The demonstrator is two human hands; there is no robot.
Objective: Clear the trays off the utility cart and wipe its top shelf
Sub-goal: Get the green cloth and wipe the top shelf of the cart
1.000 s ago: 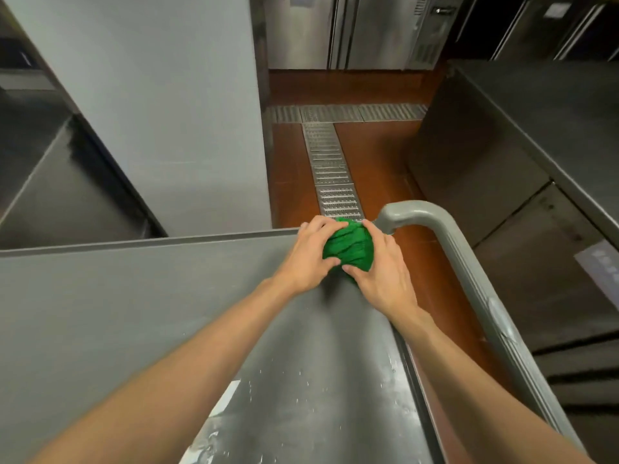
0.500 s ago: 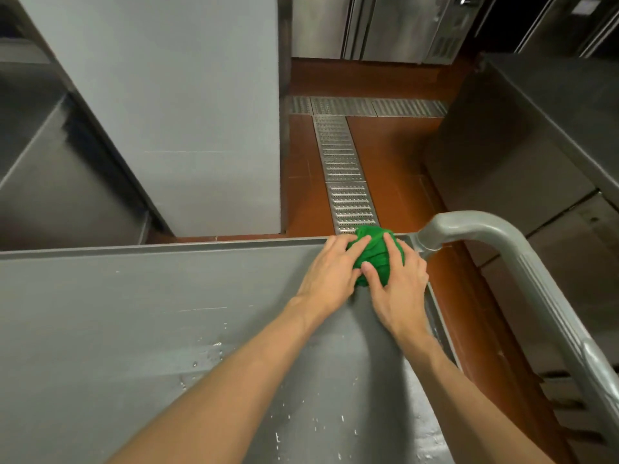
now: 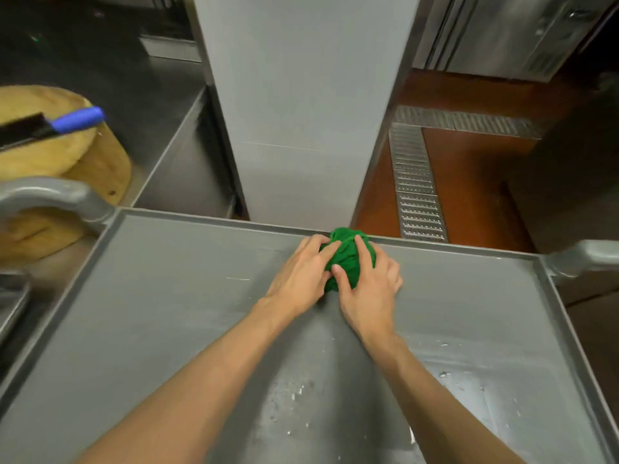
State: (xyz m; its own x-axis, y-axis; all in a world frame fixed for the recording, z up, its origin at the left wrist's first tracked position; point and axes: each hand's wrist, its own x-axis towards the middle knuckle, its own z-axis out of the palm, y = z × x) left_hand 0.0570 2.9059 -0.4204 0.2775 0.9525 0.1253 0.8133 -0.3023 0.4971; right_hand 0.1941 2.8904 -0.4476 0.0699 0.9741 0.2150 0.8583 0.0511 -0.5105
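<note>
The grey top shelf of the utility cart (image 3: pixel 167 313) fills the lower view, with a raised rim and no trays on it. A bunched green cloth (image 3: pixel 346 256) rests on the shelf against its far rim, near the middle. My left hand (image 3: pixel 298 276) presses on the cloth from the left and my right hand (image 3: pixel 368 289) holds it from the right, fingers curled over it. Water drops and white specks lie on the shelf close to me.
The cart's grey handles rise at the far left (image 3: pixel 57 195) and far right (image 3: pixel 582 256). A round wooden chopping block (image 3: pixel 67 155) with a blue-handled knife (image 3: pixel 77 120) sits on the steel counter to the left. A white column (image 3: pixel 294 112) stands beyond the cart, with a floor drain (image 3: pixel 415 182) beside it.
Both hands have slid the green cloth leftward along the far rim, from the right corner by the handle to the middle. My view has swung left, bringing the chopping block into sight.
</note>
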